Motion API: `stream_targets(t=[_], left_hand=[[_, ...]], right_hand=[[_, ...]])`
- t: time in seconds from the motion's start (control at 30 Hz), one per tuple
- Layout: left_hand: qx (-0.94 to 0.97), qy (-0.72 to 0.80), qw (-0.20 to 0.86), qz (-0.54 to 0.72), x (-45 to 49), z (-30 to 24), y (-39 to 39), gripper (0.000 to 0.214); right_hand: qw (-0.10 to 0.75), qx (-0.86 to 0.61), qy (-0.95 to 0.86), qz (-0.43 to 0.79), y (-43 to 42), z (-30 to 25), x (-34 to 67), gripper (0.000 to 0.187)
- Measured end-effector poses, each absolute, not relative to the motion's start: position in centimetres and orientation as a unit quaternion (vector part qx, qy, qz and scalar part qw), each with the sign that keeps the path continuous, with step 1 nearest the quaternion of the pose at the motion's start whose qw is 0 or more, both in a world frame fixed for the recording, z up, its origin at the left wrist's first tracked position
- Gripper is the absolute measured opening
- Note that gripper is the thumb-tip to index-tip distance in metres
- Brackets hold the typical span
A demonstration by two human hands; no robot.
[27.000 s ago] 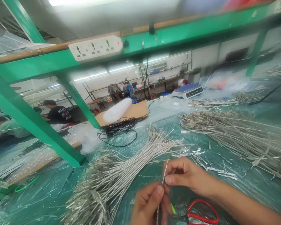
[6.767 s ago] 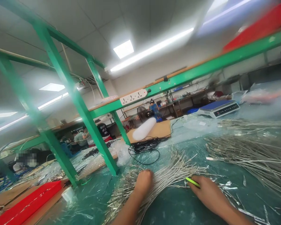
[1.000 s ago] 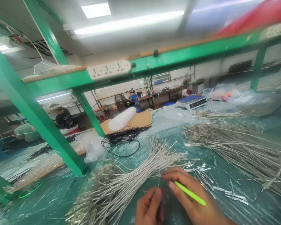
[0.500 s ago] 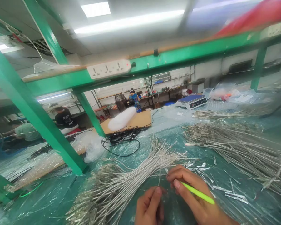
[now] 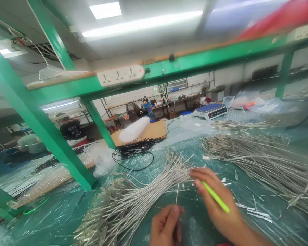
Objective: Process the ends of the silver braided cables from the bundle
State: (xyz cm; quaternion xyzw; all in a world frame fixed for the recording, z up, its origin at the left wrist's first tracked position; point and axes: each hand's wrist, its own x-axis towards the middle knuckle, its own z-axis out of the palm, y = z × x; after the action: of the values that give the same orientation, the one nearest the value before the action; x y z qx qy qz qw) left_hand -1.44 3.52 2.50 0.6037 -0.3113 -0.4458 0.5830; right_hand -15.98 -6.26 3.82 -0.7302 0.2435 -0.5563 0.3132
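My left hand (image 5: 167, 223) is closed, thumb against the fingers, at the bottom centre. It pinches a thin silver braided cable (image 5: 177, 194), whose short end sticks up above the fingertips. My right hand (image 5: 217, 198) grips a slim neon-yellow, pen-like tool (image 5: 215, 196), which lies across the hand; its tip is hidden. The fingertips of that hand are at the near right end of a large bundle of silver braided cables (image 5: 149, 186). Silver foil scraps (image 5: 259, 216) lie to the right of the right hand.
A second cable pile (image 5: 256, 157) spreads at the right. Behind are a digital scale (image 5: 210, 111), coiled black cable (image 5: 136, 147) and a white wrapped roll (image 5: 134, 130). Green frame posts (image 5: 53, 136) and a power strip (image 5: 120, 76) stand ahead. People sit at the far left.
My right hand has moved up and away from the cable end in my left hand, towards the bundle, with the yellow tool still in it. My left hand has barely moved.
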Motion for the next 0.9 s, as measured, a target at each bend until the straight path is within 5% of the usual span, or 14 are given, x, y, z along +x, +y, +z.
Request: stream_targets(t=[0.9], left_hand=[[0.501, -0.268, 0.632, -0.527, -1.3, 3.0, 3.5, 0.043]], right_hand=[[0.313, -0.806, 0.103, -0.491, -4.0, 6.6, -16.3, 0.023]])
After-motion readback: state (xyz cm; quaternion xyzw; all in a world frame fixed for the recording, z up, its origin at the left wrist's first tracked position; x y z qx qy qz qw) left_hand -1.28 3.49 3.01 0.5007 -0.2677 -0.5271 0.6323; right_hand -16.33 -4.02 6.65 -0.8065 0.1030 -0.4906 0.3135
